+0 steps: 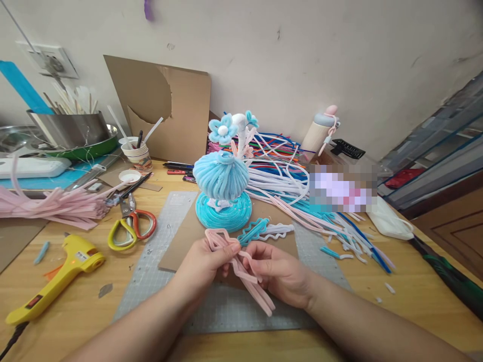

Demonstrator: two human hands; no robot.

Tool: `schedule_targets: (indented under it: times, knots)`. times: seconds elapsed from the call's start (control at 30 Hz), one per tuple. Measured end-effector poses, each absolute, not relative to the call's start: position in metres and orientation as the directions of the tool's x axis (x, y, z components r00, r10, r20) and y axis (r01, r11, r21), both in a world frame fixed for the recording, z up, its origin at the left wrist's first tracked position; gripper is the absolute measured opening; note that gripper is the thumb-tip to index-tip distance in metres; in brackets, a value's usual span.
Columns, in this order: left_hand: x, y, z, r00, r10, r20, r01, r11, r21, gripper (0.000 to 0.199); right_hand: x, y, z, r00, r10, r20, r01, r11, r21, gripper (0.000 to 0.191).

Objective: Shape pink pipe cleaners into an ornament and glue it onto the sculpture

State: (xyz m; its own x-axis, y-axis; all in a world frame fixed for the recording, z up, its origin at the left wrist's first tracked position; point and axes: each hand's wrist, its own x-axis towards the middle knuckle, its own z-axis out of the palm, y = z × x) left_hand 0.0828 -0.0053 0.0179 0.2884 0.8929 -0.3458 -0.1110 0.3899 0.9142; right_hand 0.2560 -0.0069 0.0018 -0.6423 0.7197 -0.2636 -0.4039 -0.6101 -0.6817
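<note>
A bundle of bent pink pipe cleaners [247, 279] hangs between my two hands. My left hand [211, 259] is closed round its upper part, thumb on top. Fingers of my right hand [277, 269] pinch one pink strand at the bundle's right side. Just beyond my hands, a blue fluffy shell shape [221, 176] rests above a round turquoise coiled base [222, 211], with a blue flower [223, 129] over it. Wavy blue pieces [253, 231] and wavy white pieces [278, 231] lie on brown cardboard [181, 246] over a grey cutting mat [141, 291].
On the left are a yellow glue gun [73, 259], scissors [123, 235], pliers [139, 221], pink pipe cleaners [56, 203] and a paper cup [136, 153]. Many coloured pipe cleaners [287, 186], a bottle [319, 131] and a black-green tool [453, 281] lie or stand to the right.
</note>
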Motion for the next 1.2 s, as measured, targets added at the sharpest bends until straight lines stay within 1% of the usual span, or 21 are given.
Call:
schedule_targets:
  times: [0.1, 0.3, 0.53, 0.73, 0.87, 0.97, 1.1, 1.2]
  knots:
    - [0.0823, -0.0063, 0.0175, 0.309, 0.888, -0.339, -0.120, 0.391, 0.913, 0.034, 0.2552, -0.0082, 0.0019, -0.627, 0.735, -0.257, -0.410, -0.592, -0.694, 0.016]
    - [0.0827, -0.0063, 0.0161, 0.317, 0.890, -0.328, -0.125, 0.382, 0.916, 0.033, 0.2538, -0.0086, 0.0045, -0.613, 0.740, -0.278, -0.364, -0.576, -0.732, 0.021]
    - [0.0843, -0.0064, 0.0162, 0.302, 0.893, -0.333, -0.115, 0.381, 0.917, 0.033, 0.2533, -0.0083, 0.0027, -0.606, 0.751, -0.263, -0.354, -0.551, -0.756, 0.021]
    - [0.0845, -0.0065, 0.0150, 0.298, 0.888, -0.350, -0.123, 0.399, 0.909, 0.034, 0.2519, -0.0089, 0.0027, -0.584, 0.765, -0.273, -0.337, -0.534, -0.775, 0.027]
    - [0.0841, -0.0057, 0.0141, 0.272, 0.900, -0.341, -0.131, 0.386, 0.913, 0.033, 0.2514, -0.0077, 0.0031, -0.571, 0.769, -0.288, -0.333, -0.537, -0.775, 0.026]
    - [0.0842, -0.0048, 0.0135, 0.259, 0.912, -0.318, -0.158, 0.365, 0.917, 0.031, 0.2517, -0.0058, 0.0023, -0.539, 0.780, -0.317, -0.310, -0.533, -0.787, 0.024]
    - [0.0861, -0.0044, 0.0131, 0.262, 0.912, -0.315, -0.134, 0.357, 0.924, 0.032, 0.2516, -0.0045, -0.0003, -0.478, 0.808, -0.344, -0.226, -0.491, -0.841, 0.026]
    - [0.0878, -0.0049, 0.0136, 0.284, 0.912, -0.296, -0.199, 0.358, 0.912, 0.031, 0.2509, -0.0045, -0.0021, -0.427, 0.837, -0.342, -0.237, -0.468, -0.851, 0.027]
